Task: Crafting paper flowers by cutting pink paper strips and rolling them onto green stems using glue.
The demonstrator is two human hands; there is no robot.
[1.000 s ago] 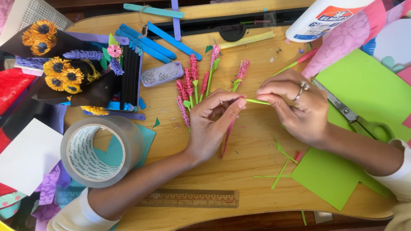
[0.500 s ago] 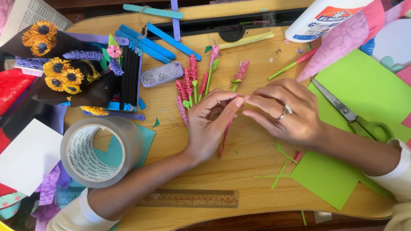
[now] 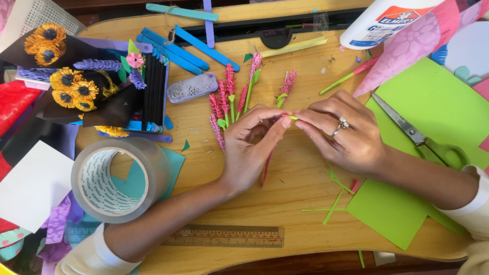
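My left hand (image 3: 249, 145) and right hand (image 3: 341, 135) pinch the thin green-and-pink paper strip (image 3: 292, 117): light, flimsy, easily creased; grip its ends, 9 and 3 o'clock.

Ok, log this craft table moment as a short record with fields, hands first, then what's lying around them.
left hand: left hand pinches a thin green paper strip at its fingertips
right hand: right hand, wearing a ring, pinches the same strip from the other side
just beyond hands: row of pink paper flower stems lying on the wooden table
right side: scissors on a green paper sheet; glue bottle at the far edge
left side: clear tape roll; paper sunflowers
near edge: ruler
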